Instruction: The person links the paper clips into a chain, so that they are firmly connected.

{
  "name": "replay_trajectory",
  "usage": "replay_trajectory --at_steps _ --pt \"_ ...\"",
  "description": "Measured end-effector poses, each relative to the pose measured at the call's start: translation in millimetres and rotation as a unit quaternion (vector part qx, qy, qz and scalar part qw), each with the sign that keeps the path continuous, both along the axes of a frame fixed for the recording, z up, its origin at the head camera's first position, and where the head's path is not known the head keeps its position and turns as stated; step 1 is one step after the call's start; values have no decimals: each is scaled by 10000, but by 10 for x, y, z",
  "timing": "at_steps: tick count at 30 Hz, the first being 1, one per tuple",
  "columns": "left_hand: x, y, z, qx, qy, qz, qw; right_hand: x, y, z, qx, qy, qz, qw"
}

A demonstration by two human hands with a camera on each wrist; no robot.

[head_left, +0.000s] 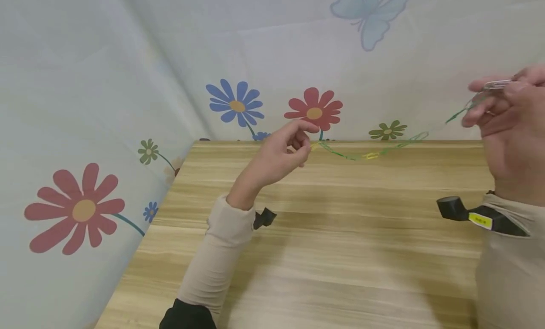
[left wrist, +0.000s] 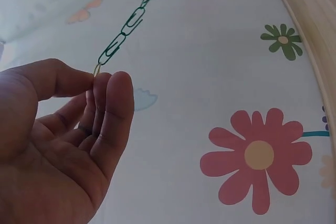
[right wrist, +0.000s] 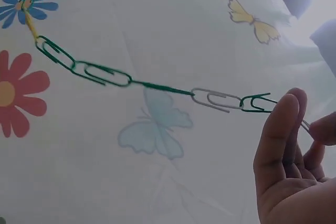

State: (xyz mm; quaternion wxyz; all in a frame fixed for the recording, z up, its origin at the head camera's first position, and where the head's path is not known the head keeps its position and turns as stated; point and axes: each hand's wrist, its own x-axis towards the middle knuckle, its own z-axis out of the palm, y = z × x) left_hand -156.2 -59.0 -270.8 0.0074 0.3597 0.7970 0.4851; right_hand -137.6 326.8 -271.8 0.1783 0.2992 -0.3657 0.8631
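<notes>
A chain of linked paper clips, mostly green with some yellow and silver ones, sags between my two hands above the table. My left hand pinches the yellow paper clip at its end between thumb and fingertips. Raised at the far right, my right hand holds the other end, with a silver paper clip between thumb and fingers. In the right wrist view, a green paper clip seen edge-on links to a silver one near that hand. My fingers partly hide the last clips there.
Beneath the hands lies a wood-grain table, its far edge against a pale cloth backdrop printed with flowers and butterflies. Black straps with small devices sit on both wrists, over beige sleeves.
</notes>
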Motion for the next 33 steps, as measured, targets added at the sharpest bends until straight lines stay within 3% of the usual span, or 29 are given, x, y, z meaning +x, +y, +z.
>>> replay_trajectory --at_steps 1,2,5,6,9,14,25,33 --pt "14 -3 7 -7 119 -7 9999 212 -356 118 -525 -185 -530 9970" --pt "29 -8 16 -15 243 -10 9997 283 -549 203 -380 -221 -578 9974" --pt "64 -21 39 -35 516 44 9987 458 -1026 330 549 -328 -893 9940" --pt "73 -24 46 -18 560 62 9984 476 -1138 330 914 -372 -1062 9894" --pt "98 -25 72 45 613 122 9980 493 -1348 279 1840 -505 -1046 9760" --pt "124 -20 111 154 739 142 9970 437 -1469 146 2539 -657 -738 9622" --pt "184 1 178 244 933 84 9953 428 -1528 101 2817 -529 -412 9572" --pt "232 49 181 585 772 -79 9953 438 -1595 64 3269 -415 -513 9428"
